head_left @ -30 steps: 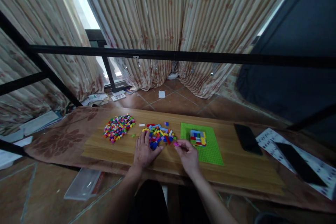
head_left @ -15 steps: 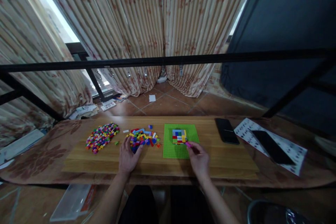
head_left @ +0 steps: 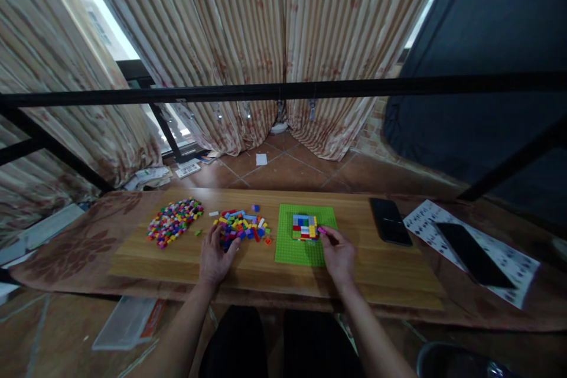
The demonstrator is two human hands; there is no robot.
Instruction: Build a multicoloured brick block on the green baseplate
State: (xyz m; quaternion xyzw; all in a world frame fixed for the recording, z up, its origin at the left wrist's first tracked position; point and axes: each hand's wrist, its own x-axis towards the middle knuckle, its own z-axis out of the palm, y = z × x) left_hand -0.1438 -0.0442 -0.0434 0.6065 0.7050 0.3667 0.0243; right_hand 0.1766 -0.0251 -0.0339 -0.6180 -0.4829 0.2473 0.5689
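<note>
A green baseplate lies on the wooden board, with a square block of multicoloured bricks built up on it. Just right of that block, my right hand pinches a small pink brick between thumb and fingertips. My left hand rests at the near left side of a loose pile of larger bricks, thumb and fingers apart, with nothing visible held. Farther left is a heap of tiny mixed bricks. One orange brick lies between the pile and the baseplate.
On the wooden board's right part lies a black phone. Beyond it, another dark device rests on a printed sheet. A black rail crosses behind the board. A clear plastic box is on the floor.
My right hand has shifted slightly right, away from the brick block, with the pink brick still pinched. My left hand stays by the pile. The camera view has shifted a little.
</note>
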